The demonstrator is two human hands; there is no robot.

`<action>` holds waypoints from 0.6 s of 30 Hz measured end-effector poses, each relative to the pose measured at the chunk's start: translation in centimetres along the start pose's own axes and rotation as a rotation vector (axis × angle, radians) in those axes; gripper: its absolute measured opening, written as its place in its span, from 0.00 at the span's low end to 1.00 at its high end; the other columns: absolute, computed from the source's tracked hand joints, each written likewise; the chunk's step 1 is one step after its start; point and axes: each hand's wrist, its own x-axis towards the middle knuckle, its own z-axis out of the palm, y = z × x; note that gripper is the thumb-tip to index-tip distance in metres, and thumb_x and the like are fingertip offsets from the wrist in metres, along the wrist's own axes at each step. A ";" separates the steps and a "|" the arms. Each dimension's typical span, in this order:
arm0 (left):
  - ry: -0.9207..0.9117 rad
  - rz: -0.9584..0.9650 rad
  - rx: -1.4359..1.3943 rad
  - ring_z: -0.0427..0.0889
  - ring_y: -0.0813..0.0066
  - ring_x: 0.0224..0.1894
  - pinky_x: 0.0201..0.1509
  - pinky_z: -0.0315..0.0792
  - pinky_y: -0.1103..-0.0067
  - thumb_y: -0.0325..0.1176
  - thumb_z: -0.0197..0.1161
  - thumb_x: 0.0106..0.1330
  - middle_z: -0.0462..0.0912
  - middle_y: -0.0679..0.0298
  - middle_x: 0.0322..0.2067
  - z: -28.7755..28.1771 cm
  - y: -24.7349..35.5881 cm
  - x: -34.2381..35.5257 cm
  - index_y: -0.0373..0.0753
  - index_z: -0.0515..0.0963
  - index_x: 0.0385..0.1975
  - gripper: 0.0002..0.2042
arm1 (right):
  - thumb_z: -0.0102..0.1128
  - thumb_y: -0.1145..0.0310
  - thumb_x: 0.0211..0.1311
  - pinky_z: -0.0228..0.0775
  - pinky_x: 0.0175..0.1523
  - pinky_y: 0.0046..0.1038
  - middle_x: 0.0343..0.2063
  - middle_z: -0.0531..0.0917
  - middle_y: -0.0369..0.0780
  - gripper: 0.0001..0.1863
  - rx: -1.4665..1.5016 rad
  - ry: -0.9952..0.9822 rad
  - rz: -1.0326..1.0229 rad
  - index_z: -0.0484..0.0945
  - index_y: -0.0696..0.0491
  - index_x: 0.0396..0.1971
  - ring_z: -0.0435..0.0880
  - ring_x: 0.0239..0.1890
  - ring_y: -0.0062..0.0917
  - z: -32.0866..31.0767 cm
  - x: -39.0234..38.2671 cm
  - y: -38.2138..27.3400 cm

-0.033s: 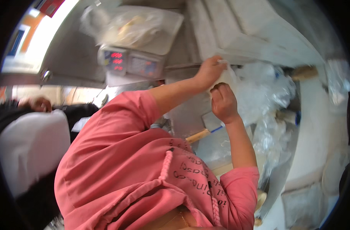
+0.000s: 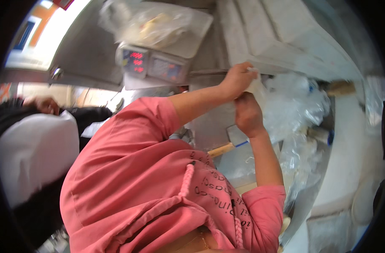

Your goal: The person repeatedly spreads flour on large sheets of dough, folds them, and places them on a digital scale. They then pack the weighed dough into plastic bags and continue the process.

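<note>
Crumpled plastic [image 2: 300,103] lies right of a scale [image 2: 167,69]. The left hand [image 2: 238,80] pinches translucent film [image 2: 257,87]; whether the right hand [image 2: 248,114] grips, I cannot tell.

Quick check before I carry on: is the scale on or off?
On: the scale has red digits glowing on its display.

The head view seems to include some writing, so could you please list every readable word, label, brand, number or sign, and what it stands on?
Pink top: dark lettering on the chest, partly lost in folds; I don't copy it out.
Scale display: red lit digits, blurred; not copied.
Grey panel beside it: markings too blurred to read.
Orange, white and blue board, upper left: no legible wording.
</note>
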 end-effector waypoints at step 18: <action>-0.137 -0.096 0.088 0.62 0.91 0.23 0.24 0.56 0.91 0.34 0.53 0.65 0.70 0.75 0.22 -9.9 3.1 -7.1 0.36 0.75 0.32 0.08 | 0.53 0.61 0.52 0.51 0.64 0.37 0.56 0.63 0.55 0.33 0.222 -0.521 0.855 0.58 0.61 0.57 0.59 0.61 0.44 11.6 2.1 6.0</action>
